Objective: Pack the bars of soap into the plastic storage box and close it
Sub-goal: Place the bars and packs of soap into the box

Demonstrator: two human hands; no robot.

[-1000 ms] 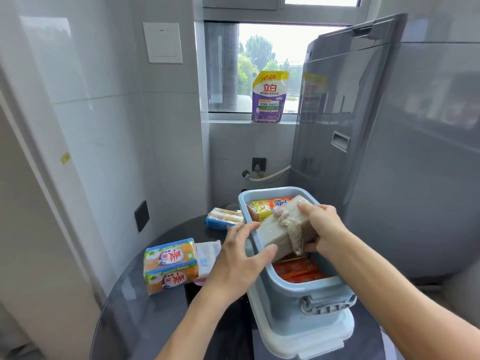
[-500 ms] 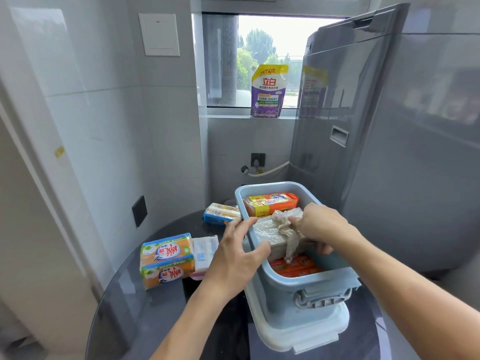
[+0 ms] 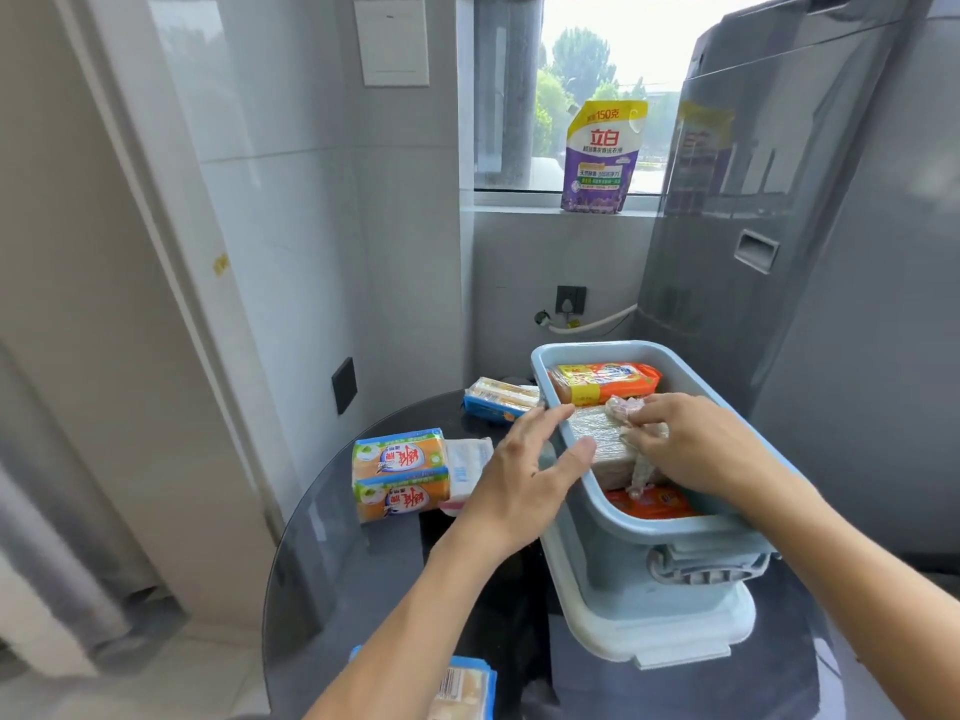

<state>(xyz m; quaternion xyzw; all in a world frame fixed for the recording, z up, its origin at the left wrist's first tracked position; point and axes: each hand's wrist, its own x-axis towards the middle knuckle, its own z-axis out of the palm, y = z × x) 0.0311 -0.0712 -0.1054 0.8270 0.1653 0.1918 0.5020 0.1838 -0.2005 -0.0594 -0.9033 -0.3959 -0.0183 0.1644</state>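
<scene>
- The grey bar of soap in clear wrap [image 3: 597, 439] lies inside the blue storage box [image 3: 613, 522], long axis across the box, left to right.
- The right hand [image 3: 696, 449] pinches the loose wrap on top of it.
- The left hand [image 3: 524, 470] hovers at the box's left rim, fingers spread, gripping nothing.
- In the box: one orange bar [image 3: 605, 380] behind, orange packs [image 3: 652, 502] beneath.
- On the glass table [image 3: 353, 589]: one twin orange pack [image 3: 400, 472], a blue-edged pack [image 3: 498, 400], a white pack [image 3: 467, 462].
</scene>
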